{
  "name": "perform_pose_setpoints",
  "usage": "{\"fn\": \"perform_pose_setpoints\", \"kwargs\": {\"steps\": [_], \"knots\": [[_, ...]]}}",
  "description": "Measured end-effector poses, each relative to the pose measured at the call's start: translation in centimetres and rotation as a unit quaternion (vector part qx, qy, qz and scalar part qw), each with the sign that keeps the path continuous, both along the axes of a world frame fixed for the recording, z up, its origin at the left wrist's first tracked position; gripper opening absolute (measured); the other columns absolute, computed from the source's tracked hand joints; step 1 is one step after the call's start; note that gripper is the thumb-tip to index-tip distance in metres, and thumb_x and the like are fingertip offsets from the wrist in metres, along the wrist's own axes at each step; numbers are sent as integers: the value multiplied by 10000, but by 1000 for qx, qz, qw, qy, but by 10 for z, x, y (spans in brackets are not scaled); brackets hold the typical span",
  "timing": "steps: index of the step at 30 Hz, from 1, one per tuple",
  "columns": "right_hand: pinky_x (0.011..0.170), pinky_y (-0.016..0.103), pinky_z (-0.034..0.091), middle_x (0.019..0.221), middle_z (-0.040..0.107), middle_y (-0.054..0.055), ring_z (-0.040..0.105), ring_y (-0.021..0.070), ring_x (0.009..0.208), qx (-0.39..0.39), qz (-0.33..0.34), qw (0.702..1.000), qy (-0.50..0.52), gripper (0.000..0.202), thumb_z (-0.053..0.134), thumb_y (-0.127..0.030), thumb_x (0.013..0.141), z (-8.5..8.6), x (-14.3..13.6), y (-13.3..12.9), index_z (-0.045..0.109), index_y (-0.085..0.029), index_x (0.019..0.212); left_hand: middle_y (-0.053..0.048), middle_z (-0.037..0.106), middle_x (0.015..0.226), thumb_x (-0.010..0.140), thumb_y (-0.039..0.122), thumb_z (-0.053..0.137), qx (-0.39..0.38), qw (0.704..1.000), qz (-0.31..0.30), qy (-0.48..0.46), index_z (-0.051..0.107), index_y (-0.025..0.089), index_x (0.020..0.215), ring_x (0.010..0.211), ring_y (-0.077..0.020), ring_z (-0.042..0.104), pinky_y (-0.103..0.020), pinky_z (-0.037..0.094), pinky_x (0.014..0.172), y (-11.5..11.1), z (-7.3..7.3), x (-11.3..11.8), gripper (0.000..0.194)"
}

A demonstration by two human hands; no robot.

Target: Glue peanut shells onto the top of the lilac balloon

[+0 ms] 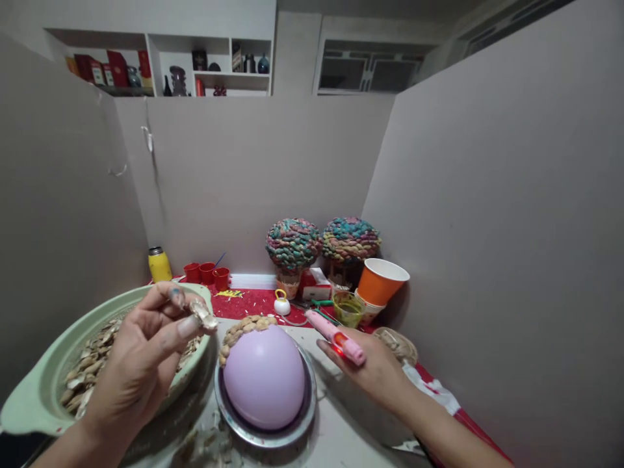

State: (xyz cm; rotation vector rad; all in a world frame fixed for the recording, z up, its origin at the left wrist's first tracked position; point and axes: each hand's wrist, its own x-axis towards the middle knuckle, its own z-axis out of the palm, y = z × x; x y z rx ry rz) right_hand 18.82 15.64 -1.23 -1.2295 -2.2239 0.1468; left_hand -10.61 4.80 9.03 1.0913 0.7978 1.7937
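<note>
My left hand (149, 341) pinches a peanut shell (203, 314) between thumb and fingertips, its pale hollow side showing. Below that hand, a green basin (41, 390) holds many more shells. A lilac balloon (264, 377) rests in a round metal bowl (266, 439) at the front middle. Along the balloon's upper left edge runs a band of peanut shells (246, 327). To the right of the balloon, my right hand (368, 364) is closed around a pink hot glue gun (336, 337) with a glowing red-orange light. Its nozzle end is not clearly visible.
Two mushroom-shaped pieces covered in coloured shells (294, 244) stand at the back. Near them are an orange paper cup (383, 283), a yellowish plastic cup (348, 309) and a white bottle (281, 304). Red cups (207, 273) and a yellow jar (159, 264) sit back left. Grey partitions (253, 162) surround the table.
</note>
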Motion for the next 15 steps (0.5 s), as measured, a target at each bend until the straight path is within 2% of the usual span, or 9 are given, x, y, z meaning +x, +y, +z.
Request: {"fn": "perform_pose_setpoints", "kwargs": {"steps": [3,8,12,15], "knots": [[533,287,328,678,672,55,596,221,586,-44,-18,997,-68,300,544,-435,906,-11,9,12,575,-207,713,-5,696,804,664,149,833,11,1000,-2,-7,680,223,808,764,-161,654,-233,600,714,0,3,-1,223],[568,289,311,772,708,89,628,247,667,-100,-48,984,-140,79,627,-258,798,-24,18,8,617,-182,779,17,675,776,699,136,813,15,1000,-19,0,680,217,854,708,-114,628,-173,570,681,3,-2,-5,220],[577,285,334,796,695,67,622,236,692,-133,-39,978,-158,180,680,-349,786,-28,18,1,609,-184,797,21,681,781,720,143,805,18,999,-35,8,675,211,859,707,-107,624,-168,555,682,5,-4,-7,202],[601,291,377,827,691,56,628,233,718,-148,-23,976,-159,172,693,-322,769,-24,20,-3,620,-189,850,21,687,790,721,142,806,21,999,-28,20,675,213,871,713,-108,629,-165,546,680,6,-5,-7,211]]}}
